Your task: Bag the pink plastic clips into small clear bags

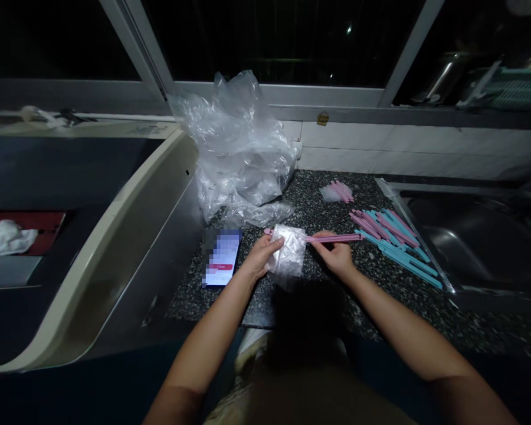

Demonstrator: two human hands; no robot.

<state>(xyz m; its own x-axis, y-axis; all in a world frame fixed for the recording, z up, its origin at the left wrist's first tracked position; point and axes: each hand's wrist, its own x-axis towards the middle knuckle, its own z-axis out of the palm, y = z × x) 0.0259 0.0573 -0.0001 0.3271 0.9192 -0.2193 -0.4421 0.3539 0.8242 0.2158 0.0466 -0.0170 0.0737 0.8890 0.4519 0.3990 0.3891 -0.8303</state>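
Note:
My left hand (pixel 260 258) grips a small clear plastic bag (pixel 292 252), thumb on top. Long thin pink plastic strips (pixel 343 237) run sideways at the bag's upper edge; one pink rounded end pokes out beyond the left side. Whether they lie inside the bag or behind it I cannot tell. Fingers of my right hand (pixel 337 258) are closed around these strips just right of the bag. To the right, a loose pile of pink and blue strips (pixel 393 236) lies on the counter. Behind it rests another small clear bag (pixel 331 193) with pink strips.
A large crumpled clear plastic sheet (pixel 248 153) is heaped at the back of the speckled counter (pixel 310 195). A phone with its screen lit (pixel 223 260) lies left of my hands. A big cream-edged appliance (pixel 159 195) stands left, a metal sink (pixel 478 242) right.

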